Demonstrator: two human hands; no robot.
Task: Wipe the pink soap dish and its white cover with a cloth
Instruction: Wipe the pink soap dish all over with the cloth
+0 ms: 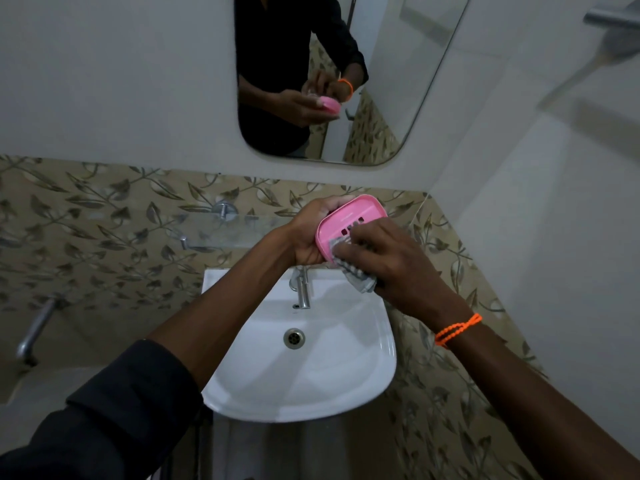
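Right hand point(391, 258) presses the grey cloth point(349, 263) into the pink soap dish point(341, 220), gripped by the left hand point(308, 233) at frame centre; best scrub round its slots.

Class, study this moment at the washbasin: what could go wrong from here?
1. The left hand grips the pink plastic soap dish by one edge only; pressure from the grey cloth in the right hand might knock it loose.
2. It would likely drop into the white ceramic basin below.
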